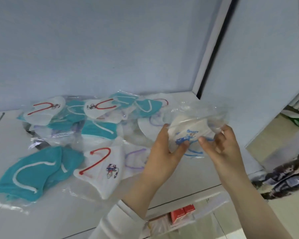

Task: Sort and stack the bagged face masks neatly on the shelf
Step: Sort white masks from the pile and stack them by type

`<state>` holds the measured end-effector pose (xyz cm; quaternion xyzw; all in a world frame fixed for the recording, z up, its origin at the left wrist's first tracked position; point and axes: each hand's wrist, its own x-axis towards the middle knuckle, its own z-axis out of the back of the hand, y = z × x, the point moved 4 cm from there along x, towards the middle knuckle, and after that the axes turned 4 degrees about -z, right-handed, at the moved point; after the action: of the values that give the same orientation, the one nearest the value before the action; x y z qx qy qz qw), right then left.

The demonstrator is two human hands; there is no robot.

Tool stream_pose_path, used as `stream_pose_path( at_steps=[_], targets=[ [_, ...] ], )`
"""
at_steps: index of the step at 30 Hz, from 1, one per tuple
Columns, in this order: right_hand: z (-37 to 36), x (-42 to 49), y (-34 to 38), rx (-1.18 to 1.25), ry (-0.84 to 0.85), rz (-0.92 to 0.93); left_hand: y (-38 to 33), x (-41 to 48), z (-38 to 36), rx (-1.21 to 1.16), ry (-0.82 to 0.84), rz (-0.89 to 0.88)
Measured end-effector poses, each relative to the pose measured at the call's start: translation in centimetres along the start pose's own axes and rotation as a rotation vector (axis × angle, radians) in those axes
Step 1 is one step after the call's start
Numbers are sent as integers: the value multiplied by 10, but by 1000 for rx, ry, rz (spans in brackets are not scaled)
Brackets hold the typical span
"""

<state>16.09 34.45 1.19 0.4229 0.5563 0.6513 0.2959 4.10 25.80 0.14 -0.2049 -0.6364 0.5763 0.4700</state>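
Head view: left hand and right hand both pinch a clear bag containing a white blue-printed mask above the shelf.

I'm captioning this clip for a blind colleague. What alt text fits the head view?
The left hand and right hand hold a bagged white mask with blue print over a white shelf. Left of it lies a loose pile of bagged masks, some teal masks and some white masks with red loops.

Left hand: raised, thumb and fingers pinching the bagged mask.
Right hand: raised alongside, fingers curled, pinching it too.
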Motion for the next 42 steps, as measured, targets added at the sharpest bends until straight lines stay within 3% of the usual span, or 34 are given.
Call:
stream_pose_path(
  at_steps=[6, 12, 27, 31, 42],
  targets=[
    [56, 32, -35, -90, 117, -34, 20, 10, -63, -12, -140, 72],
    [64, 43, -39, 6, 212, 11, 16, 8, -72, 58, -337, -37],
    [50, 44, -39, 46, 74, -7, 22, 0, -75, 31, -351, 21],
    [47, 41, -44, 48, 189, -42, 27, 1, -70, 25, -387, 85],
    [4, 53, -15, 133, 349, -151, 3, 3, -3, 18, -247, 138]
  ],
)
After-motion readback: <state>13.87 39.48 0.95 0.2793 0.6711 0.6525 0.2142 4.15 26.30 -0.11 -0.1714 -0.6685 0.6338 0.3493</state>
